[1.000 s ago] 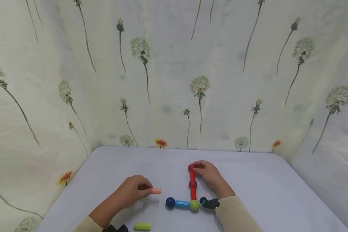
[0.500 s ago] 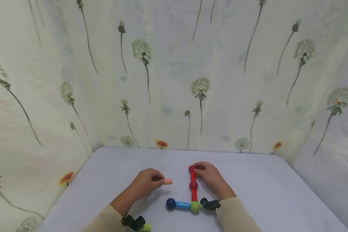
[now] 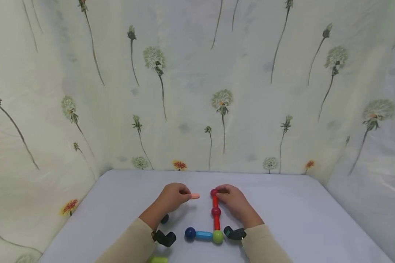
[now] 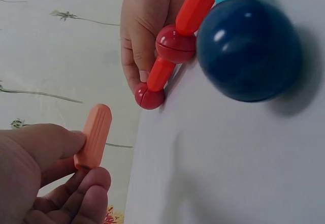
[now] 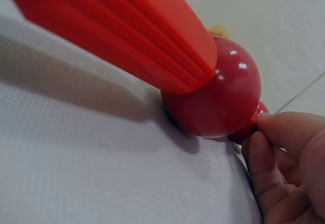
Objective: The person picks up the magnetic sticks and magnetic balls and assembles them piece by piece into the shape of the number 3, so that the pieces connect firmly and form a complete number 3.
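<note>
My left hand (image 3: 171, 198) pinches a ribbed salmon-orange rod (image 4: 95, 135) between thumb and fingers, above the table and left of the far red ball. The fingers of my right hand (image 3: 235, 204) grip the far end of a joined chain, at the far red ball (image 4: 150, 97) and the red rod (image 4: 161, 73) beside it. From there the chain runs through a middle red ball (image 5: 218, 89) and a second red rod (image 3: 216, 223) to a light green ball (image 3: 218, 237). A light blue rod (image 3: 204, 235) joins that to a dark blue ball (image 3: 190, 233).
A yellow-green rod (image 3: 158, 259) lies at the near edge of the head view. Behind my left forearm, a dark ball (image 3: 165, 218) shows partly on the white table (image 3: 293, 212). A flower-patterned curtain (image 3: 184, 91) surrounds the table's far and side edges.
My left hand has carried the salmon-orange rod away from me and to the right, closer to the far red ball. My right hand keeps its hold on the chain.
</note>
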The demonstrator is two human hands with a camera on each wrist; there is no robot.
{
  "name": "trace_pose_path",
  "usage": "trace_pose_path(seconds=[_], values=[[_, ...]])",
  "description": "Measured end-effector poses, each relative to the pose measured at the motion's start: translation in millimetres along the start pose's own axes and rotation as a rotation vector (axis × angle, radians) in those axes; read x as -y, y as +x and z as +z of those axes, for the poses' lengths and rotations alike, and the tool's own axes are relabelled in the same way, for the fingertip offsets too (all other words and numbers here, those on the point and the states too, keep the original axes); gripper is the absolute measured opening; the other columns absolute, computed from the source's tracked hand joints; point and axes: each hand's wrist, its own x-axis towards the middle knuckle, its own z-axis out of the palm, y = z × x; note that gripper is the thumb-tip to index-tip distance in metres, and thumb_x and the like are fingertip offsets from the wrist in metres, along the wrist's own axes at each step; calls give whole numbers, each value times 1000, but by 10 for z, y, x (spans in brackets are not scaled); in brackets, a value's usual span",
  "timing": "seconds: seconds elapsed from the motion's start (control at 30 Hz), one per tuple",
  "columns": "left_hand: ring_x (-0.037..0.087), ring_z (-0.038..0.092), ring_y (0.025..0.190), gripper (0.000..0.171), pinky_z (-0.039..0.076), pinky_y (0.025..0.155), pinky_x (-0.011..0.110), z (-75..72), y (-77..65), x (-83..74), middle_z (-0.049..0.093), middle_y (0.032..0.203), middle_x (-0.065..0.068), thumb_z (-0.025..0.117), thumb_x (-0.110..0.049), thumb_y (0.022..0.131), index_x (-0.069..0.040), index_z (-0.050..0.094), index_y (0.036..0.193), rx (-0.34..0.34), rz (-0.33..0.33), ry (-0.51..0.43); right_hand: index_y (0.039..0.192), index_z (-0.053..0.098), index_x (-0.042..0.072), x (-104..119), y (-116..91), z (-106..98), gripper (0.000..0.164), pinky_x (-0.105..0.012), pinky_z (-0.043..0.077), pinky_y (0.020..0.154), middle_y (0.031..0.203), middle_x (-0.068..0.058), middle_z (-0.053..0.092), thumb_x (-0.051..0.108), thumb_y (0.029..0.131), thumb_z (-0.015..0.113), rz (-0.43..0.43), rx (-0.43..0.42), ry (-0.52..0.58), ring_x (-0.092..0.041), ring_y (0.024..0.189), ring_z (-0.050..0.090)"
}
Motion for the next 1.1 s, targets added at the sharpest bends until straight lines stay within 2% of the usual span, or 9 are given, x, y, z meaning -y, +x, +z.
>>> trace_pose_path(seconds=[0.4, 0.57, 0.8, 0.93, 1.1], values=[[23, 60, 86, 14, 56, 73, 37, 37, 316, -99, 66, 91, 2, 78, -30, 96, -16, 76, 99, 51, -55, 28, 125, 72, 24, 31, 34, -5, 26, -47, 55, 102, 123, 1, 70, 26, 99, 72, 10, 21, -13, -22, 116, 64], [23, 60, 87, 14, 57, 74, 36, 83, 438, -129, 66, 91, 2, 79, -28, 95, -15, 77, 99, 75, -53, 32, 125, 72, 22, 22, 23, -20, 26, -50, 53, 104, 124, 0, 71, 27, 99, 72, 5, 18, -13, -22, 116, 64], [22, 61, 86, 13, 58, 75, 36, 159, 596, -153, 67, 92, 2, 80, -25, 94, -14, 78, 101, 84, -61, 20, 124, 72, 26, 25, 20, -62, 26, -50, 53, 105, 122, 2, 71, 30, 98, 73, 12, 23, -33, -23, 117, 63], [23, 61, 87, 11, 59, 76, 37, 201, 615, -131, 67, 94, 3, 80, -22, 94, -14, 78, 102, 86, -57, -3, 123, 73, 23, 28, 5, -37, 26, -52, 52, 105, 121, 1, 71, 28, 98, 73, -14, 13, -43, -24, 116, 63], [23, 61, 87, 8, 59, 78, 37, 258, 615, -138, 67, 94, 3, 80, -20, 94, -14, 78, 99, 80, -67, -10, 122, 73, 24, 29, -19, -28, 25, -52, 51, 104, 120, 2, 71, 29, 98, 73, -6, 21, -32, -24, 116, 63]])
